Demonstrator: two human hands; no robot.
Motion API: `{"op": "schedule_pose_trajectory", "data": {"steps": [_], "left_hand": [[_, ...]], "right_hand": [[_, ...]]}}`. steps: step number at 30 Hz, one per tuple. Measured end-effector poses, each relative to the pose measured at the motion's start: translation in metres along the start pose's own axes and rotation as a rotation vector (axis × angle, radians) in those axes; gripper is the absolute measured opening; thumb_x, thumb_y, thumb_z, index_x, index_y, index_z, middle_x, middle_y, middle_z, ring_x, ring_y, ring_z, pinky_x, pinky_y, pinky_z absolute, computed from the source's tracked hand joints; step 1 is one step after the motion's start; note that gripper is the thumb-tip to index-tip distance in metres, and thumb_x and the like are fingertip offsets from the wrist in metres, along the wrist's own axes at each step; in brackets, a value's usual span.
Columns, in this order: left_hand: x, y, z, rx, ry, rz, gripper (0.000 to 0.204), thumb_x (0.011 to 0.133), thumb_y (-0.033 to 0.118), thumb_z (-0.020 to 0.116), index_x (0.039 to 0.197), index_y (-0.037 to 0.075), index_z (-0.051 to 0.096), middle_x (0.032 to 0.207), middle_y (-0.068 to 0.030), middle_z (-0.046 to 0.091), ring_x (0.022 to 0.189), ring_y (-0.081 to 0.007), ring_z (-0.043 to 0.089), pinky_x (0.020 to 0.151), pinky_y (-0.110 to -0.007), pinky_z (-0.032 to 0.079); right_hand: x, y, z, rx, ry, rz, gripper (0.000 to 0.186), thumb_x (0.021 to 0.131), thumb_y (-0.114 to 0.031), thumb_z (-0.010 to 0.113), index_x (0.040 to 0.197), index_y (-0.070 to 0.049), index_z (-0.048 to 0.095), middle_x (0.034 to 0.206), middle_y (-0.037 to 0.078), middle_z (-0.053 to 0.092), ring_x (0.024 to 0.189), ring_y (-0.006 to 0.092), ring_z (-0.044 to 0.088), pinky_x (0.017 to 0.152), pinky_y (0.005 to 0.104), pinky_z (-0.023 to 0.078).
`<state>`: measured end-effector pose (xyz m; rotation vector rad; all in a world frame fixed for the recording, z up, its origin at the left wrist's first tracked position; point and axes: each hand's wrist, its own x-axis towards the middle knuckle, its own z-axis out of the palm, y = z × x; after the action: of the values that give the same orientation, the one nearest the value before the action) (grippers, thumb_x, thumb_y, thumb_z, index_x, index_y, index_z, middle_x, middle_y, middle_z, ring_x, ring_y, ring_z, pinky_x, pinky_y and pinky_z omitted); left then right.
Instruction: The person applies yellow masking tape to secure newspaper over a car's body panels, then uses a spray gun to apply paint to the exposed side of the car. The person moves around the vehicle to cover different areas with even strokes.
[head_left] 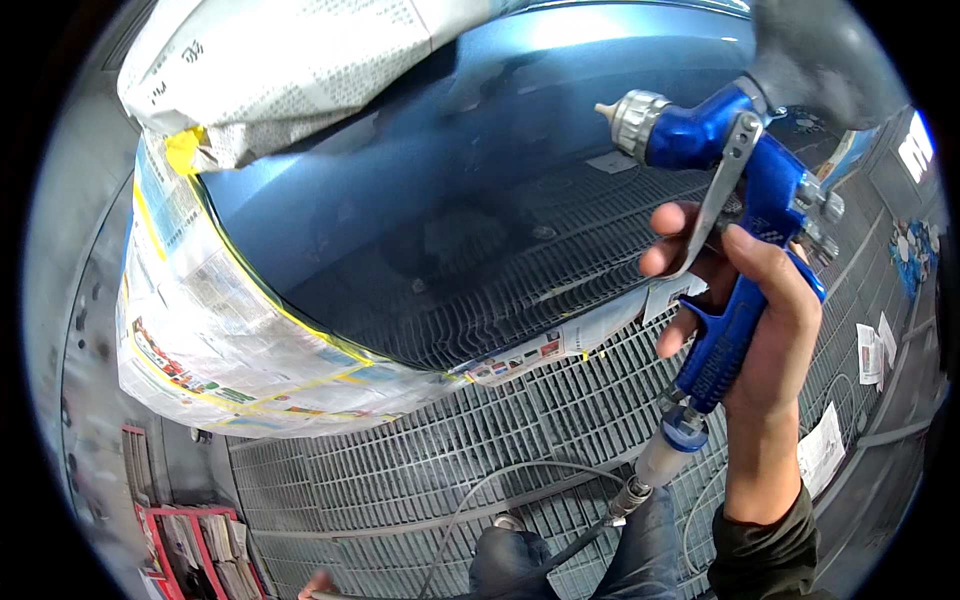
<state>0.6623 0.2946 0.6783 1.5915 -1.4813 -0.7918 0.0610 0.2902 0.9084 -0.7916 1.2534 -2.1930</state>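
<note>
The right hand (775, 310) is grasping the spray gun (692, 137) at right, fingers (672, 219) by its trigger (722, 192), probably for control. Newspaper (225, 300) is bordering the blue panel (480, 115), presumably for shielding. Near left, the left hand (318, 583) is barely showing, its grip unclear.

grey slatted floor (560, 405) — printed sheets (822, 452), red rack (204, 548)

Spray gun (768, 185) glossy blue; car panel (400, 200) metallic blue.
Tape (185, 152) yellow; newspaper (240, 345) whitish, multicolour print; grating (420, 425) grey grid.
</note>
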Motion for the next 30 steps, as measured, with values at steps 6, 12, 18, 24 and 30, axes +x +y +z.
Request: {"op": "schedule_pose_trajectory", "data": {"steps": [6, 12, 18, 24, 30], "left_hand": [[0.020, 0.037, 0.003, -0.009, -0.149, -0.142, 0.010, 0.089, 0.012, 0.056, 0.087, 0.005, 0.050, 0.069, -0.0017, 0.050, 0.056, -0.0080, 0.042, 0.049, -0.022, 0.035], [0.028, 0.047, 0.011, -0.015, -0.040, -0.134, 0.008, 0.090, 0.010, 0.052, 0.085, 0.007, 0.046, 0.066, -0.0016, 0.049, 0.053, -0.0092, 0.041, 0.048, -0.024, 0.036], [0.042, 0.061, 0.009, -0.011, -0.093, -0.222, 0.018, 0.093, 0.013, 0.048, 0.077, 0.005, 0.053, 0.072, -0.0028, 0.052, 0.061, -0.0101, 0.044, 0.053, -0.026, 0.038], [0.049, 0.052, -0.003, 0.041, -0.198, -0.075, 0.025, 0.096, 0.013, 0.044, 0.097, -0.004, 0.063, 0.071, 0.0017, 0.049, 0.059, -0.0091, 0.041, 0.052, -0.023, 0.036], [0.019, 0.031, 0.040, 0.156, -0.277, -0.149, 0.034, 0.097, 0.014, 0.042, 0.114, -0.010, 0.059, 0.086, -0.0139, 0.061, 0.074, -0.0180, 0.055, 0.064, -0.025, 0.046]], "right_hand": [[0.015, -0.008, 0.003, -0.067, 0.145, -0.012, 0.040, 0.083, -0.015, 0.044, 0.112, 0.012, 0.051, 0.100, 0.019, 0.064, 0.088, 0.0239, 0.066, 0.047, 0.0278, 0.058], [0.006, -0.001, 0.021, 0.156, -0.109, 0.267, 0.033, 0.079, -0.005, 0.051, 0.111, 0.004, 0.057, 0.098, 0.013, 0.066, 0.085, 0.0215, 0.066, 0.051, 0.0324, 0.055], [0.007, -0.002, 0.030, 0.166, -0.070, 0.275, 0.033, 0.080, -0.005, 0.052, 0.110, 0.004, 0.057, 0.097, 0.013, 0.065, 0.086, 0.0207, 0.066, 0.053, 0.0329, 0.055], [0.011, -0.012, 0.013, 0.224, -0.072, 0.372, 0.034, 0.081, -0.004, 0.053, 0.112, 0.006, 0.056, 0.100, 0.015, 0.065, 0.089, 0.0223, 0.066, 0.055, 0.0322, 0.057], [-0.012, -0.022, -0.054, 0.070, 0.280, 0.246, 0.045, 0.075, -0.020, 0.053, 0.106, 0.013, 0.052, 0.089, 0.021, 0.063, 0.078, 0.0256, 0.067, 0.042, 0.0267, 0.057]]}}
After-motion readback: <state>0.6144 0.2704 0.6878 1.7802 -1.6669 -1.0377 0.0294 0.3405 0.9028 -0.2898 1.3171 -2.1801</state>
